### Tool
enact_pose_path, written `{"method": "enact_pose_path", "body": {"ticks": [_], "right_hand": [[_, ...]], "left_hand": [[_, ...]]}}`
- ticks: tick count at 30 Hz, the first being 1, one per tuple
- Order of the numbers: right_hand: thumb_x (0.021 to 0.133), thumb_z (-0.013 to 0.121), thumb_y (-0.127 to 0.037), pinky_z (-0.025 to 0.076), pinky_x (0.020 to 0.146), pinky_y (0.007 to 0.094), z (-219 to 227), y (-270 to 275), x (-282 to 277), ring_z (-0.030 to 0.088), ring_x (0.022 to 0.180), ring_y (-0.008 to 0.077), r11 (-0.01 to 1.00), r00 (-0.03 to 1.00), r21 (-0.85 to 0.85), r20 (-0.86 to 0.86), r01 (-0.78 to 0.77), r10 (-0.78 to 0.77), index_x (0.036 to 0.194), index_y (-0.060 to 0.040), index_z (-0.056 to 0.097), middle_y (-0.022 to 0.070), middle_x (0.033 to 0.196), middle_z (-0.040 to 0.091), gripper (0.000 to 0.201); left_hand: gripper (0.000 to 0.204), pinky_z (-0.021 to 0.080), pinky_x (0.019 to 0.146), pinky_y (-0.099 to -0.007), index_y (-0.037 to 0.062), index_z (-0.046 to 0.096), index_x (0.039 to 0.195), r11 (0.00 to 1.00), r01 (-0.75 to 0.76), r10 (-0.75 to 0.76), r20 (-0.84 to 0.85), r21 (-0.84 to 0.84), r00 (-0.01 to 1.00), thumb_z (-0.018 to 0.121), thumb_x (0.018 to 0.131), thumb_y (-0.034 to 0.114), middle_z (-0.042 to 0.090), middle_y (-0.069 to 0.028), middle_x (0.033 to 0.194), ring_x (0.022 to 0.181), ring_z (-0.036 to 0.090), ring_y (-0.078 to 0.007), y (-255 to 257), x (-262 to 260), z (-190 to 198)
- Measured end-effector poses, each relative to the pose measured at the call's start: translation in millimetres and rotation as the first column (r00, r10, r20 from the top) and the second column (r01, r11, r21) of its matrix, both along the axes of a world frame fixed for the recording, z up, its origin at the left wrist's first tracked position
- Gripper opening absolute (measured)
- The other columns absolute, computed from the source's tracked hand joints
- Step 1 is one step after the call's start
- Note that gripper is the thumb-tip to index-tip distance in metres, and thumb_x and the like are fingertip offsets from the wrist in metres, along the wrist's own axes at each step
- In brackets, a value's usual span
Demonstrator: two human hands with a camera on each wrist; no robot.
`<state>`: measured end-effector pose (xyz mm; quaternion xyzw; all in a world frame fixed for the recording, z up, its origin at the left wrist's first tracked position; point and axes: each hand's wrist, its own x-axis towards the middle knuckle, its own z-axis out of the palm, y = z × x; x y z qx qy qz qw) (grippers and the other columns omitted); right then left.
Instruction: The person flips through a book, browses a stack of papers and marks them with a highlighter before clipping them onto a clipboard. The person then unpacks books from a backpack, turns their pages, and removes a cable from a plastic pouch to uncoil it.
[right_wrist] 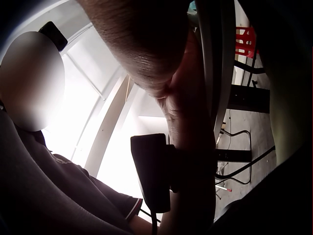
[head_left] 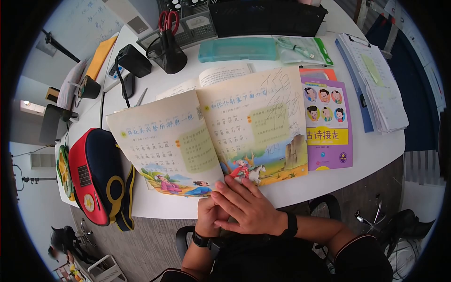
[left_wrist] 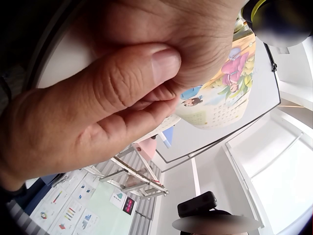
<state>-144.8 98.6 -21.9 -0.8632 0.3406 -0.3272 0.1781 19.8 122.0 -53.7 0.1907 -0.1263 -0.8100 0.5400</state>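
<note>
An open picture book (head_left: 157, 131) with blue titles and coloured drawings lies on the white table, its lower edge toward me. My right hand (head_left: 251, 209) lies over my left hand (head_left: 208, 217) at that edge. The right fingers are straight and close together, their tips overlapping the bottom of the pages near the fold. Beneath them the left hand is curled. In the left wrist view its thumb (left_wrist: 122, 73) lies along the bent fingers, against the other palm. The right fingers are hidden in the right wrist view.
A purple book (head_left: 329, 120) lies to the right, with a clipboard of papers (head_left: 376, 84) beyond it. Another open book (head_left: 221, 75) shows behind. A teal case (head_left: 237, 49) and a pen holder (head_left: 169, 54) with scissors stand farther back. A red and navy bag (head_left: 101, 176) sits at left.
</note>
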Motion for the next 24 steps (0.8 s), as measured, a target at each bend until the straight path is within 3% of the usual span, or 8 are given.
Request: {"method": "enact_pose_path", "body": {"ticks": [5, 8, 24], "right_hand": [[0.088, 0.066, -0.05, 0.027, 0.116, 0.049, -0.3, 0.5, 0.8, 0.045, 0.138, 0.0331, 1.0, 1.0, 0.0, 0.013, 0.008, -0.008, 0.141, -0.0044, 0.052, 0.0156, 0.15, 0.046, 0.071], [0.088, 0.066, -0.05, 0.027, 0.116, 0.0491, -0.4, 0.1, 0.7, 0.045, 0.138, 0.033, 1.0, 1.0, -0.005, 0.012, 0.01, -0.01, 0.141, -0.0042, 0.052, 0.016, 0.15, 0.046, 0.072], [0.089, 0.066, -0.05, 0.025, 0.117, 0.0491, -0.4, 0.2, 0.5, 0.045, 0.138, 0.0326, 1.0, 1.0, -0.001, 0.01, 0.008, -0.008, 0.141, -0.0044, 0.052, 0.0162, 0.149, 0.046, 0.07]], "left_hand": [[0.051, 0.035, 0.116, -0.0457, -0.0076, 0.037, 0.145, 1.0, -0.011, 0.011, 0.021, 0.015, 1.0, 0.045, 0.102, 0.019, 0.044, -0.0203, 0.148, 0.137, 0.044, -0.0315, -1.3, -1.5, 3.9], [0.052, 0.035, 0.116, -0.0456, -0.0071, 0.037, 0.145, 1.0, 0.0, 0.0, -0.054, 0.001, 0.999, 0.045, 0.102, 0.019, 0.043, -0.0201, 0.148, 0.137, 0.045, -0.0315, -1.4, -1.2, 1.6], [0.047, 0.038, 0.114, -0.0436, -0.0048, 0.043, 0.14, 0.989, -0.096, 0.091, 0.051, 0.115, 0.995, 0.051, 0.099, 0.015, 0.05, -0.0163, 0.142, 0.132, 0.05, -0.0297, 0.2, -1.5, -4.3]]}}
